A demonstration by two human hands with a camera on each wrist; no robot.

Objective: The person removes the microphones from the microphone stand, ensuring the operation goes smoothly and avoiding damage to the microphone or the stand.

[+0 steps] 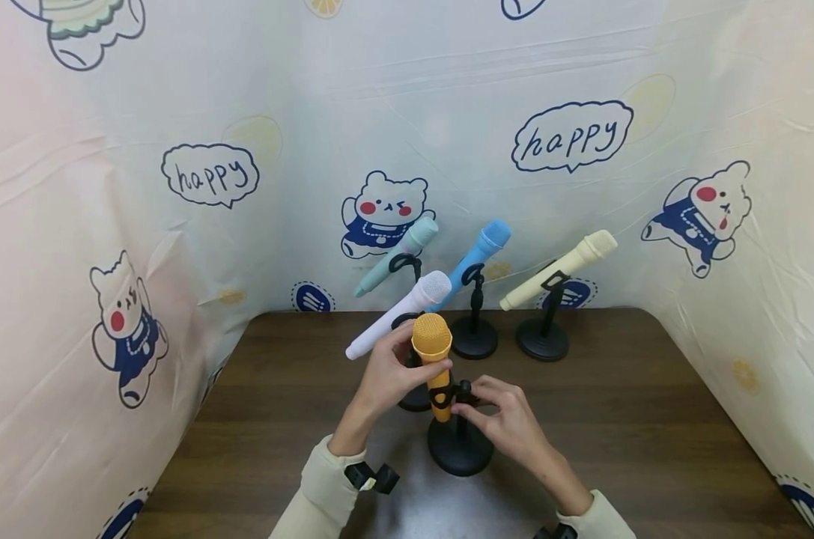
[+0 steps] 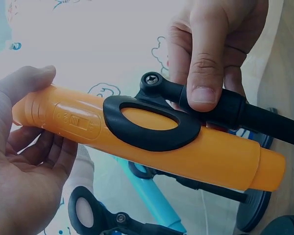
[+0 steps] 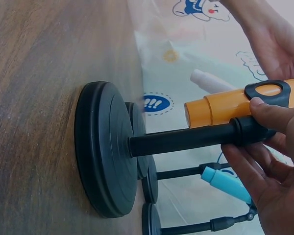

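Note:
An orange microphone [image 1: 432, 338] leans through the oval ring clip [image 2: 112, 125] of a black desk stand [image 1: 459, 451]. Around its upper body, just below the mesh head, my left hand [image 1: 389, 374] grips with thumb and fingers on opposite sides. My right hand [image 1: 511, 421] pinches the stand at the collar [image 2: 225, 110] below the clip's screw joint. In the right wrist view, the round base [image 3: 100, 149] stands on the wooden table [image 3: 34, 147], and the microphone's tail end [image 3: 198, 112] sticks out past the clip.
Behind my left hand, a lavender microphone [image 1: 396, 313] rests tilted in its stand. Farther back are teal [image 1: 392, 262], blue [image 1: 475, 254] and cream [image 1: 562, 269] microphones on black stands. A printed cloth [image 1: 447, 90] hangs behind the table.

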